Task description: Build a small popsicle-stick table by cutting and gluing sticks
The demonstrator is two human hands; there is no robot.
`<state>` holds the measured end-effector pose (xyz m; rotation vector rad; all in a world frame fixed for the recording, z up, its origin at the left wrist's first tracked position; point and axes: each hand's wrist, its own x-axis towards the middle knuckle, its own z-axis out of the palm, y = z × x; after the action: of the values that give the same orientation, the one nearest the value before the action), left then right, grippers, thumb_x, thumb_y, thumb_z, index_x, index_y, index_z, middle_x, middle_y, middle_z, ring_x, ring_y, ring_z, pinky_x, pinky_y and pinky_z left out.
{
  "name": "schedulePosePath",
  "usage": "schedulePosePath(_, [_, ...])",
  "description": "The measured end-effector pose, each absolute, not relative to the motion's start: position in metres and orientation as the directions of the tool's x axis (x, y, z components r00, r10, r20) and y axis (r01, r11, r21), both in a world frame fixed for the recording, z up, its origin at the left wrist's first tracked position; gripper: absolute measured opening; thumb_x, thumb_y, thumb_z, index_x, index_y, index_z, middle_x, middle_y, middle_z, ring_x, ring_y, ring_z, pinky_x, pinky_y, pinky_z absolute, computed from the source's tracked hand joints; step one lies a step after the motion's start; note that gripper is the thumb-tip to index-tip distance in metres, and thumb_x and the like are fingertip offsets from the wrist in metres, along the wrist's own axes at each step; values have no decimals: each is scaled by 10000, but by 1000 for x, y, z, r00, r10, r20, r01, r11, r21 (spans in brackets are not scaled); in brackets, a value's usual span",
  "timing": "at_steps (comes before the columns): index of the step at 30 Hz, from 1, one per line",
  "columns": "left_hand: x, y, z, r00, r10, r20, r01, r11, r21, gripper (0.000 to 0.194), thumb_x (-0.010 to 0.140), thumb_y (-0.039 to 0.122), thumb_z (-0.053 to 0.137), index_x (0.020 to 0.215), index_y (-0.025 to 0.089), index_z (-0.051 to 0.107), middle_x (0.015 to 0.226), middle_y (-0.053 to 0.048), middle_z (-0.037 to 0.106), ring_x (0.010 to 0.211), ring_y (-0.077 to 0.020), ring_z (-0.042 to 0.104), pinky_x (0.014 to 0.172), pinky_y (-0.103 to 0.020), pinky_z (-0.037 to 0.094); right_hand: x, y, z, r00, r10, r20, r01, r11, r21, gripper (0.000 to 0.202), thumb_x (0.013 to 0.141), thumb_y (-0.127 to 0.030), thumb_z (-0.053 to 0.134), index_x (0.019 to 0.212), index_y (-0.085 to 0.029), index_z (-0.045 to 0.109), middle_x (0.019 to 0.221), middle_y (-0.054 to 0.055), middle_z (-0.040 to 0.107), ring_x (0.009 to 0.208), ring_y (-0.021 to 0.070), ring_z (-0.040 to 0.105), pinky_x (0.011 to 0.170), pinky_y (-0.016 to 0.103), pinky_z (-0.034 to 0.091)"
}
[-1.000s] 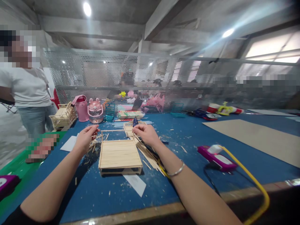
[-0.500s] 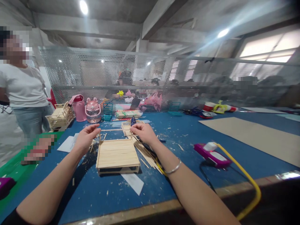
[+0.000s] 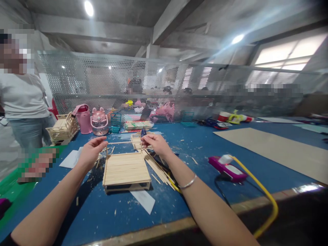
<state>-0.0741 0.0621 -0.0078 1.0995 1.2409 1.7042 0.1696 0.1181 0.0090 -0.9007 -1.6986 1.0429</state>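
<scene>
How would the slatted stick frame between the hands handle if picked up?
The slatted stick frame looks light for its size: thin sticks with open gaps below the deck. The flat deck should stay fairly stiff. The thin crossbar at the far end, up on slim posts, is probably the fragile part, likely to snap or come loose if gripped there.

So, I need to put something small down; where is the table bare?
Two patches, bar scraps: between the right hand, power strip and brown board; and between the left arm, white paper and table's front edge. Crowded: the far left, with bottles and the stick bundle, and beside the frame, where loose sticks run toward the right arm.
</scene>
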Motion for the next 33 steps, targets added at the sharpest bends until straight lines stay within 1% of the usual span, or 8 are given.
schedulePosePath(4, [-75,61,-8,-348,912,218,-61,-254,965,471,416,385,772,810,157,652,694,0,633,611,-97,524,613,-233,390,171,116,11,-349,872,343,170,419,-892,272,648,-388,587,649,-121,636,591,17,606,511,86,516,546,223,419])
schedulePosePath(9, [-75,61,-8,-352,909,223,-51,-256,965,465,413,390,771,800,162,652,688,3,631,607,-95,517,611,-233,385,172,116,12,-350,874,338,197,421,-885,214,633,-331,592,683,-128,637,583,4,599,519,88,509,551,223,404])
schedulePosePath(13, [-75,62,-9,-360,904,232,-33,-261,965,467,412,395,769,796,157,652,674,4,628,603,-101,522,611,-240,388,172,116,12,-351,872,340,215,429,-877,208,639,-328,584,680,-131,638,581,7,600,525,93,508,554,228,400])
schedulePosePath(19, [-75,62,-11,-344,896,280,-42,-313,949,453,456,356,764,844,156,643,658,14,622,628,-97,535,648,-233,399,171,116,12,-358,875,326,217,418,-882,213,638,-332,587,684,-130,636,606,16,615,532,95,518,566,229,410])
schedulePosePath(27, [-74,60,-8,-352,892,284,-9,-306,952,479,435,379,762,838,149,642,653,5,620,632,-113,537,636,-248,398,168,118,9,-327,889,319,250,407,-879,235,632,-355,601,685,-128,635,588,13,615,524,98,524,550,225,412])
schedulePosePath(30, [-75,60,-7,-344,902,260,-46,-293,955,512,409,373,772,848,148,636,630,17,601,594,-97,515,597,-235,386,168,117,10,-331,887,323,261,415,-871,217,641,-344,593,677,-133,633,581,8,611,529,99,530,549,221,414])
schedulePosePath(33, [-75,60,-6,-338,924,181,-151,-243,958,544,404,395,766,871,154,625,658,10,614,533,-68,477,537,-216,366,168,116,12,-337,883,326,275,423,-863,199,645,-332,585,664,-140,632,569,1,602,526,99,528,547,219,412])
